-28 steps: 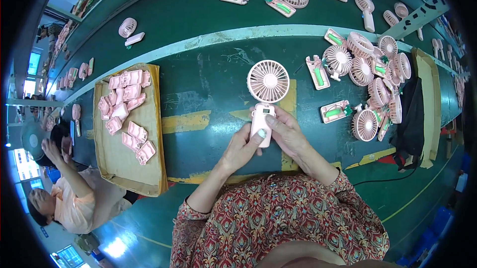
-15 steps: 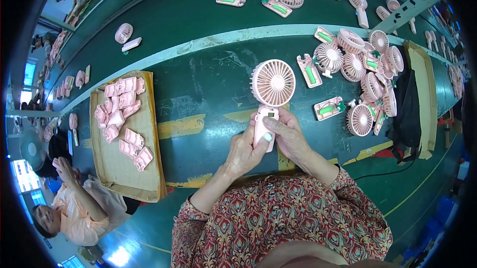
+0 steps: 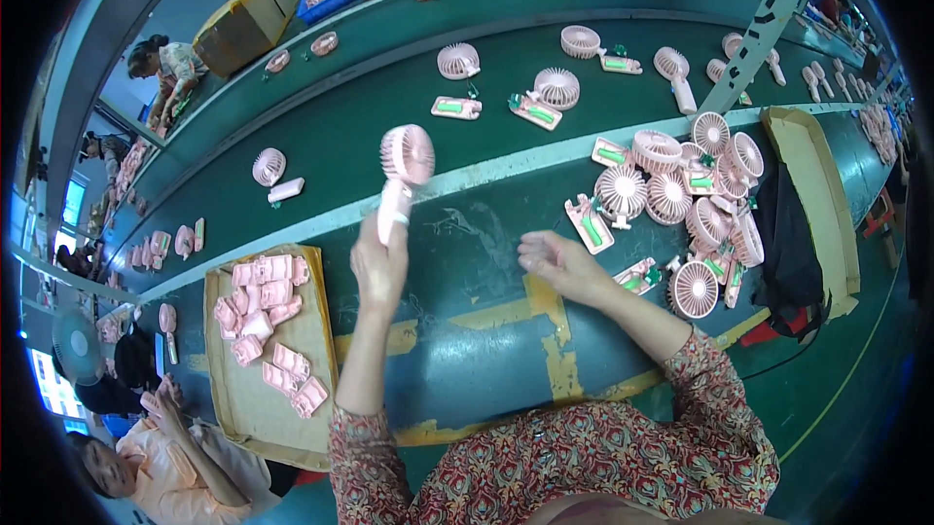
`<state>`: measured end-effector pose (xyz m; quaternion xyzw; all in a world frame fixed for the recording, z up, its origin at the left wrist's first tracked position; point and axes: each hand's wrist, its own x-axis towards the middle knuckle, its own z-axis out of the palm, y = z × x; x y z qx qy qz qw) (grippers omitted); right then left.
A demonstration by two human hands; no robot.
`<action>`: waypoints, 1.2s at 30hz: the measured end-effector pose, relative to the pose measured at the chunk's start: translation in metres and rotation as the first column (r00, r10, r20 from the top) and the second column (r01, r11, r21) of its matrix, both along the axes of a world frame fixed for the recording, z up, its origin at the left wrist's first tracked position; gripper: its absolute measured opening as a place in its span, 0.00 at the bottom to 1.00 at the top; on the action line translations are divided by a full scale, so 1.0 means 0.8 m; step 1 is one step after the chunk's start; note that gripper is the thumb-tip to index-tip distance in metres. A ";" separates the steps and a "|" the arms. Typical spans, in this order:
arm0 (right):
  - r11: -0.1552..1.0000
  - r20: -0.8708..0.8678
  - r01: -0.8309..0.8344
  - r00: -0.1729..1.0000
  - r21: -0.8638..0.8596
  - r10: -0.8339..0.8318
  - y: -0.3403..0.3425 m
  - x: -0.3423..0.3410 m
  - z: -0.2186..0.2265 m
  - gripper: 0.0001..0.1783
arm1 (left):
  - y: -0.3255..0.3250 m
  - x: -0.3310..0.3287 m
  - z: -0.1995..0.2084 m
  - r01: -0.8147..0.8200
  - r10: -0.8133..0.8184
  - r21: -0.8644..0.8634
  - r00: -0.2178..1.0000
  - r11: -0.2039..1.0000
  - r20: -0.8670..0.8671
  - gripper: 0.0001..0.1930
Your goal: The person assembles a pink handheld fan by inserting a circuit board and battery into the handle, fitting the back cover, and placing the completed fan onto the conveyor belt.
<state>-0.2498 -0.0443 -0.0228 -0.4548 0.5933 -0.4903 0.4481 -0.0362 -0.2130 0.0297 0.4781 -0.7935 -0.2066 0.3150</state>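
Observation:
A pink handheld fan point(image 3: 407, 155) is raised in my left hand point(image 3: 377, 267), whose fingers are closed round its pale handle. The fan's round head points up, near the pale rail at the far side of the worktable. My right hand point(image 3: 569, 270) is over the table with loosely bent fingers apart and nothing visible in them. Close to its right lie opened fan handles with green batteries point(image 3: 590, 223) and a pile of round pink fan heads point(image 3: 668, 196).
On my left stands a cardboard tray point(image 3: 229, 398) of pink casing pieces point(image 3: 261, 296). Past the rail point(image 3: 516, 163), a green conveyor point(image 3: 360, 126) carries spaced fans. A black cloth point(image 3: 786, 243) and another cardboard tray point(image 3: 822, 204) lie right. A co-worker point(image 3: 185, 457) sits at left.
The fan, earlier held between both hands in front of me, has moved left and away in my left hand. My right hand has let go of it. The view has shifted too.

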 end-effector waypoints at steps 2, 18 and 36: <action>0.999 -0.275 0.049 0.960 -0.005 -0.048 -0.024 -0.028 0.012 0.24 | -0.056 -0.016 -0.003 -0.146 0.151 -0.039 0.969 0.989 0.196 0.19; 0.877 -0.917 0.464 0.286 -0.121 -0.278 -0.260 -0.195 -0.039 0.28 | -0.127 -0.047 -0.131 -0.108 0.178 -0.223 0.929 0.969 0.324 0.24; 0.932 -0.865 0.184 0.352 -0.311 -0.358 -0.309 -0.105 -0.042 0.14 | -0.127 -0.055 -0.128 -0.022 0.092 -0.220 0.946 0.975 0.311 0.18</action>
